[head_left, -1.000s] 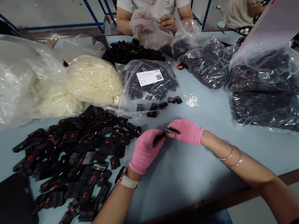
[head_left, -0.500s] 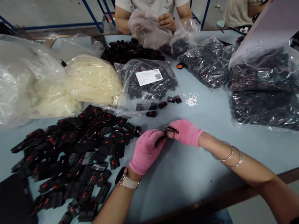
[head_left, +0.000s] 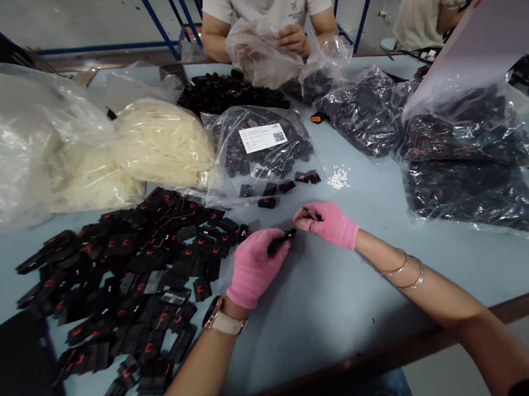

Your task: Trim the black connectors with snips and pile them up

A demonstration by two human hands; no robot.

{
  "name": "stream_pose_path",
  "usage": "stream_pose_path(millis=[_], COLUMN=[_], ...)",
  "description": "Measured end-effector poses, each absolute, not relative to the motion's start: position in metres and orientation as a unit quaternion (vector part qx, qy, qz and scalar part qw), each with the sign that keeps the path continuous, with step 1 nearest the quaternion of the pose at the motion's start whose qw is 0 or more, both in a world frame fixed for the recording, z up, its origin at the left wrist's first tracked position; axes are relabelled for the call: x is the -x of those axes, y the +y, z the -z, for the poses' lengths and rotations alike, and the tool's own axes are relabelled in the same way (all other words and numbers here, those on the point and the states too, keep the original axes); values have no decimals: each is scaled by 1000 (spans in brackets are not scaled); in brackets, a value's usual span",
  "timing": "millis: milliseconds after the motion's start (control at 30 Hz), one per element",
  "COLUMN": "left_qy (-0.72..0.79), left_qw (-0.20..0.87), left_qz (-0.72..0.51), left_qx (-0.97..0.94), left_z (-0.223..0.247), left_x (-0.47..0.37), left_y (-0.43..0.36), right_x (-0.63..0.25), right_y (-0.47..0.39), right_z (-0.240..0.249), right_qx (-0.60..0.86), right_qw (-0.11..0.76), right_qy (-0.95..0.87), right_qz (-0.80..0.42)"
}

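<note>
My left hand point(head_left: 255, 270), in a pink glove, is closed around a small black plastic connector housing point(head_left: 281, 243), whose end sticks out past the fingertips. Just to its right, my right hand point(head_left: 335, 225), also gloved in pink, pinches a slim dark metallic tool point(head_left: 312, 214); most of it is hidden by the fingers. A narrow gap separates the right fingertips from the housing. Left of my hands spreads a heap of black connector housings point(head_left: 144, 282) with red clips. Small white pins point(head_left: 338, 177) lie in a little pile beyond my right hand.
A labelled clear bag point(head_left: 261, 151) of black parts lies ahead. Bags of cream-coloured pieces point(head_left: 161, 141) stand at the back left, bags of dark parts point(head_left: 471, 190) at the right. A black tray-like object point(head_left: 11, 382) sits at the near left. A person point(head_left: 268, 21) handles plastic opposite.
My right hand has drawn slightly away from the housing, opening a small gap between them. More of the housing now shows in my left hand, which has hardly moved.
</note>
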State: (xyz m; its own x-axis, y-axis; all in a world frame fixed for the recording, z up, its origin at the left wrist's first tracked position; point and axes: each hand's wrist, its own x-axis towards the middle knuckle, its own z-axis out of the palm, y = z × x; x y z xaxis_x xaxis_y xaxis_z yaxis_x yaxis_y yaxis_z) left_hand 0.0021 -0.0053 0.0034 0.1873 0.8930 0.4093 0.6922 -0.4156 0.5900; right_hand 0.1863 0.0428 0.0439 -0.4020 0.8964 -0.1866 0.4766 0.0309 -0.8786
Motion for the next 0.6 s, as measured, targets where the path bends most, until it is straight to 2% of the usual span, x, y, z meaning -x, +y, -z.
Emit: stream_pose_path(millis=[267, 600], left_qy=[526, 521], left_qw=[169, 163], left_qz=[-367, -368], left_qx=[-748, -753], left_z=[-4, -2], left_x=[0, 1], left_y=[-4, -4], right_x=[-181, -181], right_y=[36, 34], right_z=[-30, -30], right_qx=[477, 477], right_qw=[267, 251], right_qy=[-648, -661], right_qz=[-530, -522])
